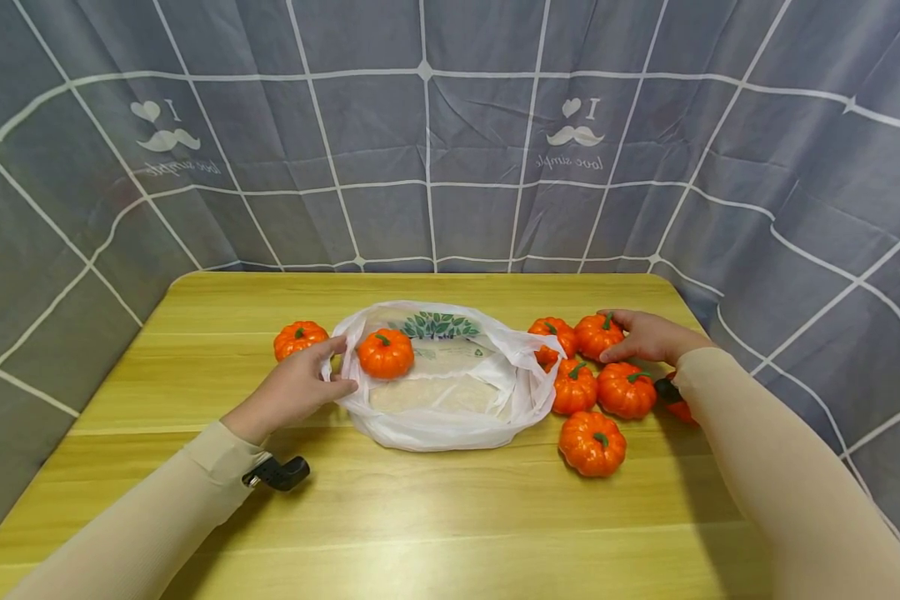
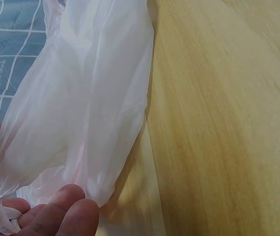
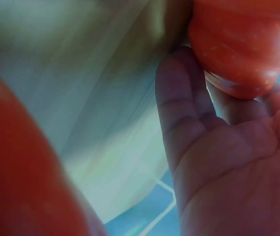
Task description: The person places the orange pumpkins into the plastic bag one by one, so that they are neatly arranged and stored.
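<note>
A white plastic bag (image 1: pixel 435 433) with a green leaf print lies spread wide on the table, one orange toy pumpkin (image 1: pixel 386 353) inside its left end. My left hand (image 1: pixel 300 390) holds the bag's left handle; in the left wrist view, the white film (image 2: pixel 91 98) loops about curled fingers (image 2: pixel 56 211). On the right, my right hand (image 1: pixel 648 336) grips another toy pumpkin (image 1: pixel 597 337) between thumb and fingers. The right wrist view shows those fingers (image 3: pixel 179 98) against the pumpkin's ribbed side (image 3: pixel 243 54).
Several more pumpkins cluster right of the bag, including one in front (image 1: pixel 592 444). Another is partly hidden by the right sleeve (image 1: pixel 750 450). A lone pumpkin (image 1: pixel 298 337) sits behind my left hand. A grey checked curtain (image 1: pixel 480 167) surrounds the wooden table (image 1: pixel 420 525).
</note>
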Available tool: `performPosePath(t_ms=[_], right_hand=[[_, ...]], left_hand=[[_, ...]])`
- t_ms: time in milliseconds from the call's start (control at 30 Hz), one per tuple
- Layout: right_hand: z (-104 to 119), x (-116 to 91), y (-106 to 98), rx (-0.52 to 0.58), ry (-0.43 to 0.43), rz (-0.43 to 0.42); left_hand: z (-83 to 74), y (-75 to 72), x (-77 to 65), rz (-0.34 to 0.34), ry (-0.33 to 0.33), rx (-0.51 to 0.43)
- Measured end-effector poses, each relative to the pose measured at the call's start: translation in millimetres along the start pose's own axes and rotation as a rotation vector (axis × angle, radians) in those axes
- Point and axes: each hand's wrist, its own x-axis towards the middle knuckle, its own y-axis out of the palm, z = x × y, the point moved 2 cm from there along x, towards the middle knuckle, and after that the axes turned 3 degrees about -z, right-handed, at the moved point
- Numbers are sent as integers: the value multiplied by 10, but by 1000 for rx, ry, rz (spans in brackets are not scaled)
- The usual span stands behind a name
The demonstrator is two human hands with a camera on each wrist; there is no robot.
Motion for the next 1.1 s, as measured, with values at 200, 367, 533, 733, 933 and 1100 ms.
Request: performPosePath(t_ms=[200,367,533,733,933,1100], right_hand=[[-5,27,5,27,14,10],[10,19,5,37,15,12],[9,18,7,14,12,15],[3,33,11,8,11,11],[8,40,2,-20,8,0],[23,34,-10,-42,-5,-13]], left_hand=[[6,2,2,-5,7,4],[11,7,7,-9,14,8],[8,9,6,-11,16,11],[-9,-1,-3,-6,9,7],[-11,-9,-4,0,0,9],[-12,-15,-11,-10,18,17]])
